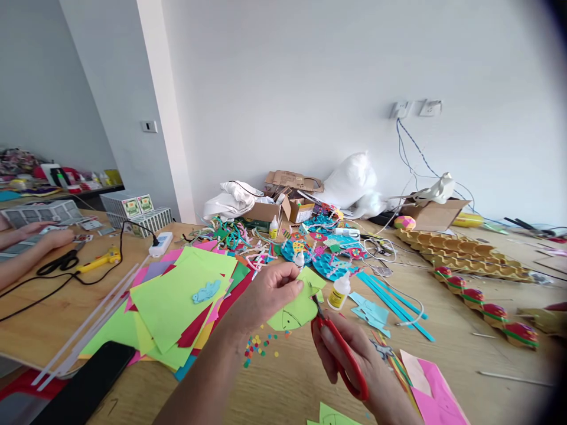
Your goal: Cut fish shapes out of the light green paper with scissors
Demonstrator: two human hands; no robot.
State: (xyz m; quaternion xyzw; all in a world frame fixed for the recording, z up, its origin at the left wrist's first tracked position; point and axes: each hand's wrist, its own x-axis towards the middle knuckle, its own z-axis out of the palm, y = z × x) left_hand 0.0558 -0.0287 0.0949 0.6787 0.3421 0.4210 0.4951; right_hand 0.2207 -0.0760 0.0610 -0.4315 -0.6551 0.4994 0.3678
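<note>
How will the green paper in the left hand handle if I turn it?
The green paper looks thin, so it's probably light and flexible. Pinched only by the left hand, its free part may droop. With the red scissors at it, a tug might tear it.

Scissors: red-handled. Held paper: yellow-green, black line drawing. Fish cut-out: light blue. Glue bottle: white and yellow. Paper dots: red, yellow, blue, green. Strips: bright blue. Phone: black.

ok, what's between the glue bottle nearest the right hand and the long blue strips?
Light-blue paper pieces, lying on the wooden tabletop; the head view shows it.
</note>
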